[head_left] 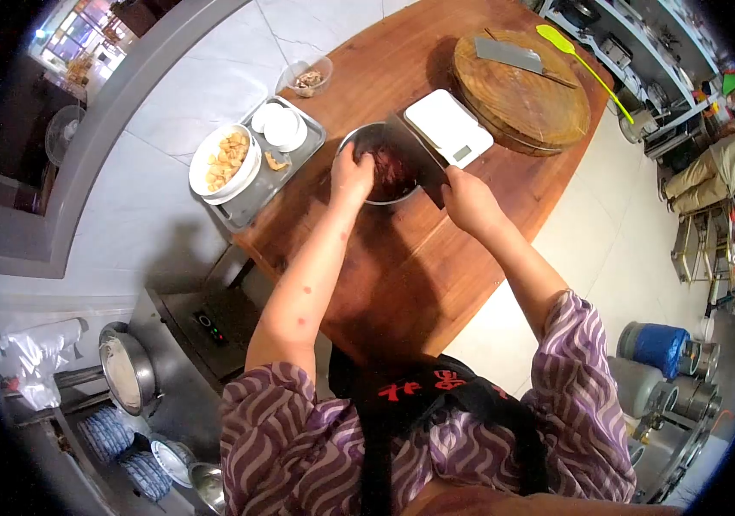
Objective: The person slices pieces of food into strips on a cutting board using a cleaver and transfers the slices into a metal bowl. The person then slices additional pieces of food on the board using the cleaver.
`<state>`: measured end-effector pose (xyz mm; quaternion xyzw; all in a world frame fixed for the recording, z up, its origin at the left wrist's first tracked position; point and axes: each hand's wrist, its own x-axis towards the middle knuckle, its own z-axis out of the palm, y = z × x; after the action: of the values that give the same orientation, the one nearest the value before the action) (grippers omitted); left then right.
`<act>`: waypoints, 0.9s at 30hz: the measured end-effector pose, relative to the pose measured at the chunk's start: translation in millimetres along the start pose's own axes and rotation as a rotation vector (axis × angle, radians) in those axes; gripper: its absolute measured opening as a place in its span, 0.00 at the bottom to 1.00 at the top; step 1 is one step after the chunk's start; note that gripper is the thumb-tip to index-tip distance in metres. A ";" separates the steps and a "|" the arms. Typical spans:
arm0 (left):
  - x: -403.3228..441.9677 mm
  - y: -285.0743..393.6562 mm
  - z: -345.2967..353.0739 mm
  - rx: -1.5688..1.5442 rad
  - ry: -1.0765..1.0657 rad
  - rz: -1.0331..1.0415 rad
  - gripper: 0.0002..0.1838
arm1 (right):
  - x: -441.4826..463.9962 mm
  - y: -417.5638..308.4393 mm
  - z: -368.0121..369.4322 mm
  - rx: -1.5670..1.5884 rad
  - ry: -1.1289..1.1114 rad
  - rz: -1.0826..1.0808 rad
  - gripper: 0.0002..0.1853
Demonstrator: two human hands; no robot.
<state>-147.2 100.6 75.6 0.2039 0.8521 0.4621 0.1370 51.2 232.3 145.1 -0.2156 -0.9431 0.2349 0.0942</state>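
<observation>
A round metal bowl (392,203) of dark red meat (392,172) stands on the wooden table. My left hand (354,176) is at the bowl's left side, fingers curled down inside it against the dark contents; what they grip is hidden. In my right hand (468,199) is the handle of a cleaver (419,157). Its broad dark blade is tilted over the right part of the bowl and covers some of the meat. Just behind the blade lies a white kitchen scale (449,126) with a small display.
A thick round chopping board (522,103) holds another cleaver (508,55). A yellow-green fly swatter (569,47) lies beside it. To the left, a grey tray (251,202) carries a white bowl (199,176) of pale brown chunks. A person (720,168) is at far right, near gas cylinders (655,348).
</observation>
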 end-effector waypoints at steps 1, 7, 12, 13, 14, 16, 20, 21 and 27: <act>-15.2 19.1 -0.5 0.027 0.145 0.213 0.25 | 3.1 1.7 2.3 0.027 -0.008 0.020 0.09; -28.1 39.9 20.1 0.190 0.146 0.908 0.09 | -1.6 -17.2 -6.9 0.622 -0.204 0.365 0.13; -12.5 -6.0 13.3 0.530 0.174 0.814 0.06 | -19.8 -7.5 -13.3 0.618 -0.143 0.390 0.15; -14.9 0.8 1.8 0.650 0.140 0.679 0.06 | -27.9 -6.7 -16.5 0.614 -0.117 0.409 0.15; -17.7 5.6 -9.8 0.772 0.098 0.536 0.06 | -36.1 -7.6 -22.2 0.573 -0.135 0.450 0.15; -36.7 -4.0 -36.4 0.318 0.323 0.636 0.08 | -65.8 9.3 -14.2 0.728 -0.085 0.425 0.15; -87.6 -66.1 -76.0 0.093 0.515 0.274 0.12 | -152.4 16.2 6.3 0.779 -0.084 0.544 0.11; -98.6 -97.5 -75.7 0.071 0.477 0.195 0.14 | -176.1 28.8 24.3 0.630 -0.104 0.526 0.10; -155.8 -116.9 -50.5 0.410 0.008 0.123 0.35 | -245.0 44.7 73.1 0.128 -0.161 0.229 0.07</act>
<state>-57.4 -67.5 11.2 0.2775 0.9147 0.2873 0.0607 264.9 127.9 41.1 -0.2957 -0.8999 0.3204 0.0046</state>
